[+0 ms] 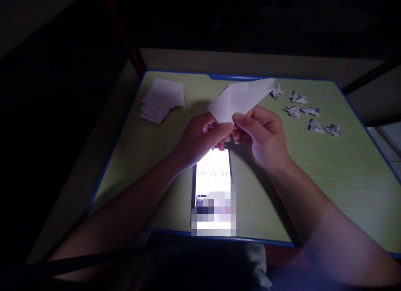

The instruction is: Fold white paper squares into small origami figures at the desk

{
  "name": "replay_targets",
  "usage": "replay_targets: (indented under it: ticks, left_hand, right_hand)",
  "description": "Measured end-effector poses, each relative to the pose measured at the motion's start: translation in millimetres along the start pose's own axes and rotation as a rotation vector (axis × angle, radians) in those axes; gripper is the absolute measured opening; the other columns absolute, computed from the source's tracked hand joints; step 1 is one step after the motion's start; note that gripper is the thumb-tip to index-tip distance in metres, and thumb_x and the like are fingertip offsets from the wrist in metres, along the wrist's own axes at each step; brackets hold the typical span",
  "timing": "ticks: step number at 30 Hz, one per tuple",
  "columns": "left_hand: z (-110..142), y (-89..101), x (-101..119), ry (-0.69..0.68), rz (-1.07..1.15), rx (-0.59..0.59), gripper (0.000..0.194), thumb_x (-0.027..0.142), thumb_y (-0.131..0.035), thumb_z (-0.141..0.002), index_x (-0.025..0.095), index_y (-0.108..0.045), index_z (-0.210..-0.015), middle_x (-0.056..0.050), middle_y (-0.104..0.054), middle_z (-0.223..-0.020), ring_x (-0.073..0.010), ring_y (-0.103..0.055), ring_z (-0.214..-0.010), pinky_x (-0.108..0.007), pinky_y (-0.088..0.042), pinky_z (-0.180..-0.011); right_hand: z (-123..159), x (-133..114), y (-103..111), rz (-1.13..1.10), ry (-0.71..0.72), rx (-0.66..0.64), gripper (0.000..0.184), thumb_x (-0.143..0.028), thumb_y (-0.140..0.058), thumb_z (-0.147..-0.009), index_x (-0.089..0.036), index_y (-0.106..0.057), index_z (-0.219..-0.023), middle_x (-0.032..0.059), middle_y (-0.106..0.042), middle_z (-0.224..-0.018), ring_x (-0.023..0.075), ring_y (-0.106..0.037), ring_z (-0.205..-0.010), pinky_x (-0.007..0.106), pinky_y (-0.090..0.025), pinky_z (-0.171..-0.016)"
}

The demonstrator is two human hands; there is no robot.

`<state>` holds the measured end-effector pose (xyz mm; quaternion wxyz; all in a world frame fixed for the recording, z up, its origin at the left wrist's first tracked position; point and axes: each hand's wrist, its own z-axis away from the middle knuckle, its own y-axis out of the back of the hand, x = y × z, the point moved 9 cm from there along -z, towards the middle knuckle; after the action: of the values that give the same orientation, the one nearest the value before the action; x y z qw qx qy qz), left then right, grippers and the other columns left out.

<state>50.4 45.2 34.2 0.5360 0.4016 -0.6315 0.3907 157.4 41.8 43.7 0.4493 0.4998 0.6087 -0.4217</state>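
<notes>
A folded sheet of white paper [241, 98] is held up above the middle of the table, its long point slanting to the upper right. My left hand [205, 136] pinches its lower edge, thumb in front and fingers curled beneath. Close beside it, my right hand [265, 134] grips the same edge between thumb and bent fingers. The two thumbs nearly meet at the paper's bottom corner. Below the hands a lit phone [214, 172] lies on the table, its timer reading 00:26:01; its lower part is blurred out.
A loose stack of white paper sheets [164, 94] lies at the back left of the pale green table [341, 190], which has a blue rim. Several small folded paper figures [296, 97] are scattered at the back right. The surroundings are dark.
</notes>
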Motion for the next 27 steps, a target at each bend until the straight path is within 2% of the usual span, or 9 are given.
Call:
replay_targets:
  ticks: [4,10,14,18,27]
  left_hand:
    - [0,1.6,1,0.004,-0.037,0.011,0.016,0.027,-0.060,-0.078,0.015,-0.058,-0.068,0.000,-0.064,-0.064,-0.0068,-0.057,-0.052,-0.017,-0.046,-0.047]
    - [1,5.3,0,0.027,-0.038,0.050,0.018,0.027,-0.061,-0.079,0.015,-0.059,-0.066,0.000,-0.064,-0.063,-0.0073,-0.056,-0.049,-0.019,-0.047,-0.047]
    - [0,6.0,0,0.023,-0.050,0.060,0.021,0.029,-0.061,-0.080,0.015,-0.059,-0.066,-0.001,-0.065,-0.063,-0.0065,-0.054,-0.048,-0.018,-0.045,-0.045]
    - [-1,5.2,1,0.021,-0.055,0.053,0.016,0.027,-0.062,-0.078,0.014,-0.060,-0.069,0.000,-0.065,-0.063,-0.0064,-0.055,-0.047,-0.018,-0.047,-0.046]
    - [1,4.3,1,0.034,-0.081,0.047,0.015,0.026,-0.062,-0.073,0.016,-0.061,-0.063,0.002,-0.059,-0.053,-0.0062,-0.054,-0.044,-0.018,-0.046,-0.045]
  right_hand:
    - [0,0,0,0.041,-0.017,0.021,0.032,-0.040,-0.068,-0.085,-0.021,-0.055,-0.062,-0.0033,-0.053,-0.053,0.0083,-0.046,-0.048,0.025,-0.036,-0.045]
    - [-1,2,4,0.045,-0.046,0.066,0.031,-0.043,-0.067,-0.085,-0.022,-0.058,-0.064,-0.0029,-0.053,-0.051,0.0087,-0.043,-0.045,0.026,-0.036,-0.045]
    - [0,1,3,0.025,-0.037,0.053,0.031,-0.039,-0.068,-0.084,-0.021,-0.057,-0.062,-0.0030,-0.054,-0.051,0.0081,-0.044,-0.045,0.026,-0.035,-0.044]
    - [-1,3,4,0.011,-0.034,0.059,0.028,-0.035,-0.066,-0.085,-0.020,-0.060,-0.063,-0.0032,-0.054,-0.051,0.0079,-0.045,-0.045,0.026,-0.034,-0.044]
    - [-6,0,22,0.010,-0.012,0.146,0.029,-0.027,-0.060,-0.086,-0.020,-0.058,-0.057,-0.0020,-0.055,-0.047,0.0083,-0.045,-0.042,0.027,-0.031,-0.044]
